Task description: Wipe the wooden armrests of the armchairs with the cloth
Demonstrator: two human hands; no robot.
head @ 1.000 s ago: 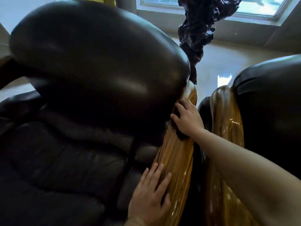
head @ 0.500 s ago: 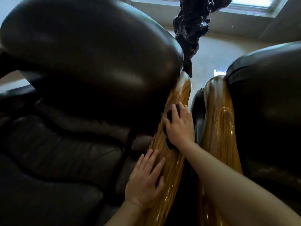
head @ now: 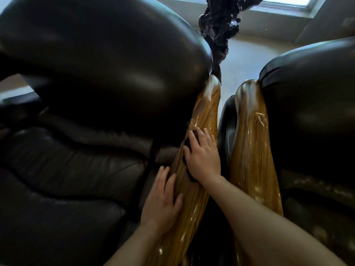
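Right hand (head: 203, 156) laid palm-down on the glossy wooden armrest (head: 203, 116) of the left armchair (head: 76, 169), fingers spread and curved over a dark cloth (head: 189, 148), pressing it flat against the wood rather than clenching it. Only dark scraps of the cloth showing past the fingertips and along the thumb side of the hand; the rest hidden under the palm. Forearm bare, reaching in from the lower right and crossing over the gap between the two chairs. Left hand (head: 162, 200) nearer the camera on the same armrest, open and flat, fingers stretched up along the grain, thumb out toward the right, holding nothing; its outer edge lapping onto the dark seat side of the armrest. The two hands close together but apart, the left one just below the cloth. Black leather backrest (head: 107, 54) bulging large over the upper left, meeting the far tip of the armrest. To the right, a second wooden armrest (head: 251, 143), equally shiny, running nearly parallel and belonging to the right armchair (head: 315, 96), untouched by either hand. Between the chair backs, farther off, a dark gnarled object (head: 219, 22), perhaps carved wood, too blurred to tell. Pale floor (head: 247, 58) and a bright window (head: 288, 0) behind.
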